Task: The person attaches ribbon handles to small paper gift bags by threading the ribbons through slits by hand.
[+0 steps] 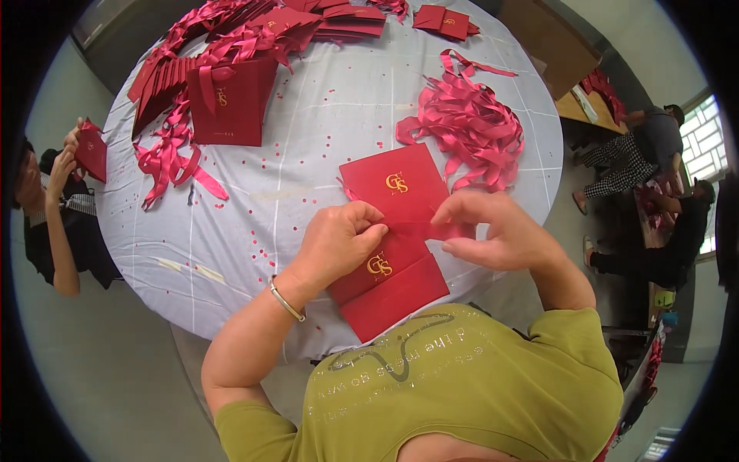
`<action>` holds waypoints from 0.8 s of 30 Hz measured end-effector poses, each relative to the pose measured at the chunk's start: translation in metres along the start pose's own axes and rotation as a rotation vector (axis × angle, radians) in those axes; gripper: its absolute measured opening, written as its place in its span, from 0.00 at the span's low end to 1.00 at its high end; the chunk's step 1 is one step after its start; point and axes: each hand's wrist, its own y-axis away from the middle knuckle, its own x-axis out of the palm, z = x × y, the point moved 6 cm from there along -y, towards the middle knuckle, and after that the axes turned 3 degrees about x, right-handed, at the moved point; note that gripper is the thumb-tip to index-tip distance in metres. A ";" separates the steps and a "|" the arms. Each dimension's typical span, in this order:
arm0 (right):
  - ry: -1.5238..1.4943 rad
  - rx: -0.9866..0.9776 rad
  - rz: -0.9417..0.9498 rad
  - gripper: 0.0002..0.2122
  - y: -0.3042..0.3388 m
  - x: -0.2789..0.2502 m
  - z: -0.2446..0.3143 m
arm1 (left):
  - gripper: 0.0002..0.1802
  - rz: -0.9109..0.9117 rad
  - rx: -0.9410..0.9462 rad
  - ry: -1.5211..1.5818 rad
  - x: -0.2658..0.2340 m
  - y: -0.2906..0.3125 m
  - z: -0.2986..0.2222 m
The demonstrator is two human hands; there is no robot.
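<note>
Left fingertips: thumb and forefinger of the left hand [335, 239] drawn narrow, pinching the near end of a pink ribbon [458, 230].
Right fingertips: thumb and forefinger of the right hand [504, 231] parted, ribbon passing between; cannot tell whether the hidden fingers press it.
Bags under hands: upper red bag [396, 163] and lower red bag [400, 300] lie flat at the near table edge, ribbon crossing where they meet (whether they are joined, the hands hide). Gold emblem on each.
Wrist: metal bracelet [286, 299] on the left.
Ribbon heap: loose pink pile [481, 127] beyond the right hand, just beside the upper red bag.
Standing bag: upright red bag [227, 112] at far left, ribbon at its top, stacked bags [158, 88] behind.
Far edge: flat red bags [443, 21] in a small stack.
Cloth: pale tablecloth [308, 138], red specks scattered.
Left rim: seated co-worker [65, 223] holding a small red bag [91, 152].
Right rim: two people [654, 142] near another table.
</note>
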 end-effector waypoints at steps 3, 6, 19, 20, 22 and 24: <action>-0.135 -0.165 0.120 0.09 0.010 -0.006 0.022 | 0.08 -0.004 0.007 -0.009 0.002 0.000 0.002; -0.370 -0.315 0.199 0.12 0.012 -0.008 0.027 | 0.08 -0.008 0.019 -0.009 0.000 0.001 0.004; -0.571 -0.659 0.007 0.12 -0.004 -0.021 0.030 | 0.07 0.025 -0.027 0.048 0.002 0.002 0.006; -0.570 -0.659 0.009 0.12 -0.006 -0.022 0.028 | 0.07 0.023 -0.027 0.048 0.001 0.002 0.005; -0.358 -0.682 -0.093 0.08 -0.009 -0.024 0.029 | 0.08 0.062 -0.039 0.053 0.001 0.003 0.004; -0.078 -0.687 -0.232 0.08 -0.010 -0.021 0.045 | 0.08 0.026 -0.051 0.053 -0.004 0.003 -0.001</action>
